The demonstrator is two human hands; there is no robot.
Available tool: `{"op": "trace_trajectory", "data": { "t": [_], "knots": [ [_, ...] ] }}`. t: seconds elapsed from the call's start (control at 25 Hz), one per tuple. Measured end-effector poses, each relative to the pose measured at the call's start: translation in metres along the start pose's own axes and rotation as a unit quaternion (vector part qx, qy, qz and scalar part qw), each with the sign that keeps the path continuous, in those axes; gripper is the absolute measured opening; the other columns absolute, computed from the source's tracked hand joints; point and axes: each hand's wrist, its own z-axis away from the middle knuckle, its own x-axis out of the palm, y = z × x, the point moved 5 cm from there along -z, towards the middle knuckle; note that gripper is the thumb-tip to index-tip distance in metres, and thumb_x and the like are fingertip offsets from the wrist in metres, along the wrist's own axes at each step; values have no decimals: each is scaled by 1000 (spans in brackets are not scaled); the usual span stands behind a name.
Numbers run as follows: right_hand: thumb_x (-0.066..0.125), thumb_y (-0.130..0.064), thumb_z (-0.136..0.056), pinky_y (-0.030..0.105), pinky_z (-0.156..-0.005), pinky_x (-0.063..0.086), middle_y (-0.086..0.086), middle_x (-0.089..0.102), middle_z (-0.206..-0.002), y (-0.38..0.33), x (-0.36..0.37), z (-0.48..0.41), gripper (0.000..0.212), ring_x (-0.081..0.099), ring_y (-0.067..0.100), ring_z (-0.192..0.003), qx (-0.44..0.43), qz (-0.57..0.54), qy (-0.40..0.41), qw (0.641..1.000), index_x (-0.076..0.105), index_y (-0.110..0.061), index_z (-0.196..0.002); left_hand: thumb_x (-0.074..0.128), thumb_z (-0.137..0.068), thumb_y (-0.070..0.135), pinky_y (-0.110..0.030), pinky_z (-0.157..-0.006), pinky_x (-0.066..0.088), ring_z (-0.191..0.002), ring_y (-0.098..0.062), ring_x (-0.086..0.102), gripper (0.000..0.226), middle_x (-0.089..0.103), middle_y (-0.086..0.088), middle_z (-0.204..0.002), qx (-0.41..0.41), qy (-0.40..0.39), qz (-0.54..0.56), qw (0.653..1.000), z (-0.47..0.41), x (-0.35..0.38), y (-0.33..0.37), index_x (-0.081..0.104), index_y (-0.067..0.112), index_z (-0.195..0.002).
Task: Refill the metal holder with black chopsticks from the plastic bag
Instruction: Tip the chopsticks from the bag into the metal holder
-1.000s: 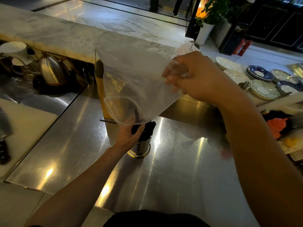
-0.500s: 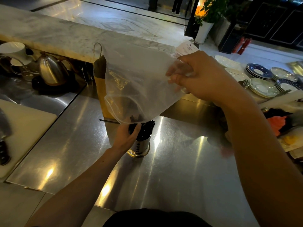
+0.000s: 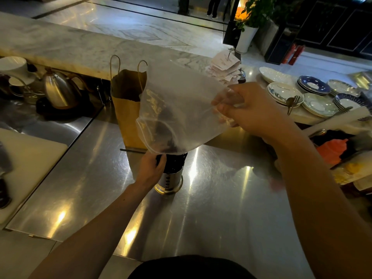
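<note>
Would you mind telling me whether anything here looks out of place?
One stray black chopstick lies loose on the counter at the foot of the paper bag, left of the holder, rather than standing in it.

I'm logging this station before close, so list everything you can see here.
plastic bag: one, clear, tilted above the holder
black chopsticks: a bundle, black, standing in the holder
metal holder: one, silver, on the steel counter
paper bag: one, brown, behind the holder
kettle: one, silver, far left
cutting board: one, white, left
plates: several stacks, blue and white, right
receipts: a bunch, white, on the marble ledge
potted plant: one, green in a white pot, background
left hand: grips the holder
right hand: pinches the bag's raised end
</note>
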Motion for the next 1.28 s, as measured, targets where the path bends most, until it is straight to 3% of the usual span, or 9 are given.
{"op": "trace_trajectory", "data": {
  "t": [0.16,0.32,0.48,0.68,0.8,0.96,1.08,1.16,1.28],
  "knots": [
    [63,-24,-90,49,-85,56,3,71,-102,8,-1,6,17,68,22,-92,-3,4,5,1000,68,-18,-105,46,-92,47,-40,-64,49,-72,-23,59,42,60,-8,-75,-3,-10,15,1000,2,1,-5,58,7,-84],
    [63,-24,-90,48,-87,55,1,69,-107,13,-5,6,20,67,21,-97,3,-8,15,1000,67,-19,-109,48,-89,52,-23,-77,50,-92,-11,60,44,65,0,-103,12,-67,-8,998,5,6,0,61,16,-111],
    [63,-23,-90,46,-86,56,0,69,-110,21,-9,8,20,66,19,-98,17,-22,23,999,67,-22,-110,51,-92,44,-35,-75,52,-88,-12,62,34,68,0,-97,33,-96,-70,992,-4,10,0,65,15,-103],
    [64,-14,-89,41,-81,57,0,73,-97,46,-9,26,13,69,18,-91,60,-182,79,978,68,-26,-93,54,-93,42,-19,-74,43,-89,-1,55,28,57,10,-97,42,-53,-9,998,6,5,13,56,19,-108],
    [67,-17,-85,39,-75,58,7,74,-97,89,3,41,10,70,26,-92,137,-372,93,913,72,-20,-93,58,-83,55,-18,-84,49,-103,-5,56,52,57,6,-113,9,-76,33,997,12,7,15,49,22,-122],
    [57,-17,-92,30,-69,56,3,70,-99,174,42,65,12,68,19,-89,268,-503,109,815,66,-15,-99,73,-76,48,-23,-101,45,-125,-8,49,79,49,5,-138,-22,-90,59,994,16,11,14,37,24,-142],
    [57,-10,-88,23,-63,59,2,70,-95,229,91,96,11,73,15,-77,316,-657,153,667,64,-14,-96,80,-72,44,-31,-105,44,-130,-14,47,89,47,0,-142,-35,-64,29,997,17,13,11,34,21,-145],
    [57,-8,-89,23,-61,59,4,69,-99,264,119,119,12,74,16,-73,358,-695,210,587,63,-11,-98,81,-72,42,-29,-104,43,-128,-12,47,89,48,1,-141,-38,-47,19,998,19,15,15,35,20,-145],
    [55,-10,-92,27,-64,61,10,69,-100,305,158,147,36,74,18,-73,434,-683,223,544,55,-5,-127,81,-76,33,-19,-101,43,-123,-4,46,83,47,7,-135,-45,-21,25,998,27,17,25,37,18,-144]
  ]
}}
